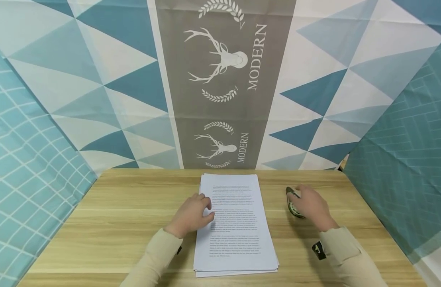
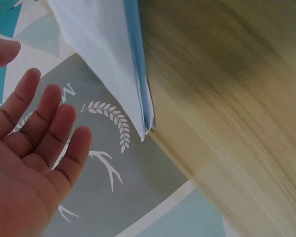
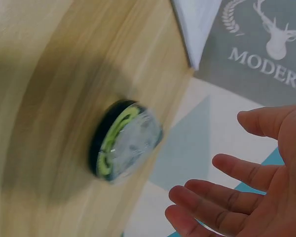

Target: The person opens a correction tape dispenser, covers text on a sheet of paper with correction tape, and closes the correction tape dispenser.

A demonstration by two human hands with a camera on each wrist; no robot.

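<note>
A stack of printed white paper (image 1: 238,239) lies on the wooden table, its sheets slightly uneven at the near edge. My left hand (image 1: 191,215) hovers at the stack's left edge; in the left wrist view its fingers (image 2: 54,126) are spread loosely and hold nothing. To the right of the paper lies a small rounded object (image 1: 291,199), black and green with a clear, whitish face (image 3: 135,140); its exact kind is unclear. Above it is my right hand (image 1: 313,207), partly covering it in the head view. The right wrist view shows that hand apart from it, fingers relaxed.
The wooden table (image 1: 127,231) ends at a patterned cloth backdrop (image 1: 220,107) with deer heads and triangles. Blue-green cloths hang on the left (image 1: 34,151) and right (image 1: 403,159). A dark strap piece (image 1: 318,250) shows at the right wrist.
</note>
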